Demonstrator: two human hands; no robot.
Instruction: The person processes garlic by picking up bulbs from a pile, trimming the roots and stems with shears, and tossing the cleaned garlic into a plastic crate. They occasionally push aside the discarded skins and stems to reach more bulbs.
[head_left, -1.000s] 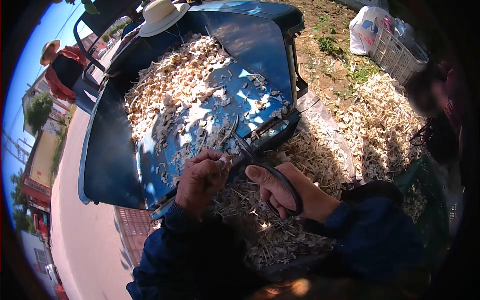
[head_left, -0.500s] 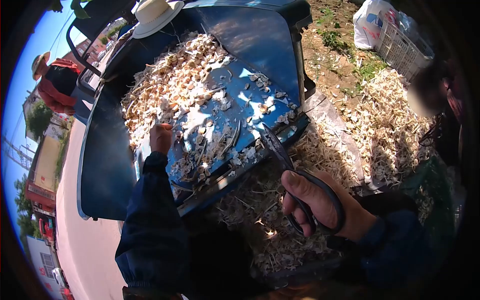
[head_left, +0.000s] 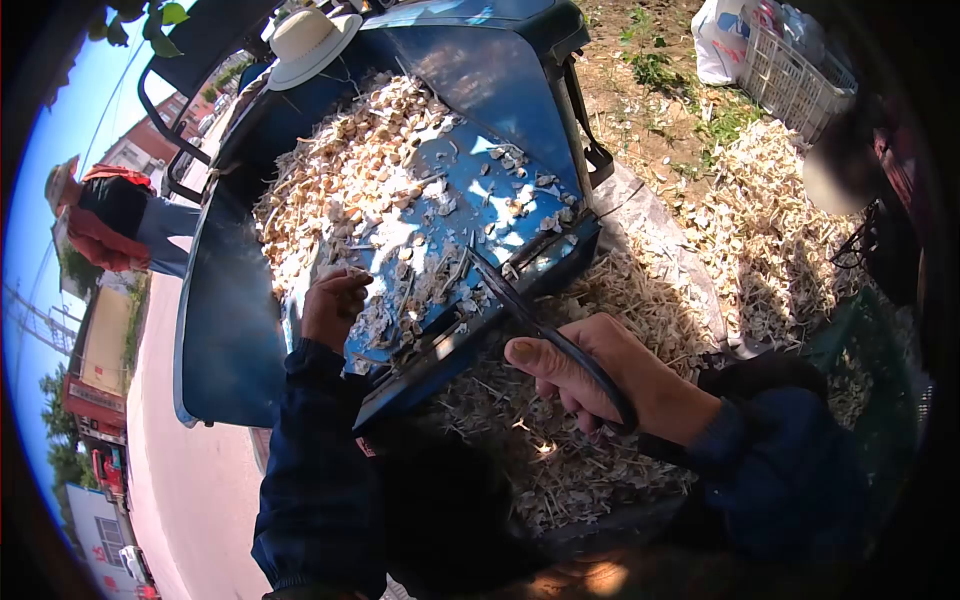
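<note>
Closed around the handles of dark scissors, the right hand points the blades toward the blue truck bed. The left hand is at the lower side of the heap of pale bulbs in the bed, fingers curled; whether it holds anything cannot be told. Dry trimmings cover the ground at right, near a plastic crate. A brimmed hat lies on the bed's far edge.

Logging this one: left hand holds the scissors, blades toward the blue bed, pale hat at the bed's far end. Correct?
Wrong side: the head view shows the scissors in the right hand. Blades toward the blue bed and pale hat at its far end are correct.
</note>
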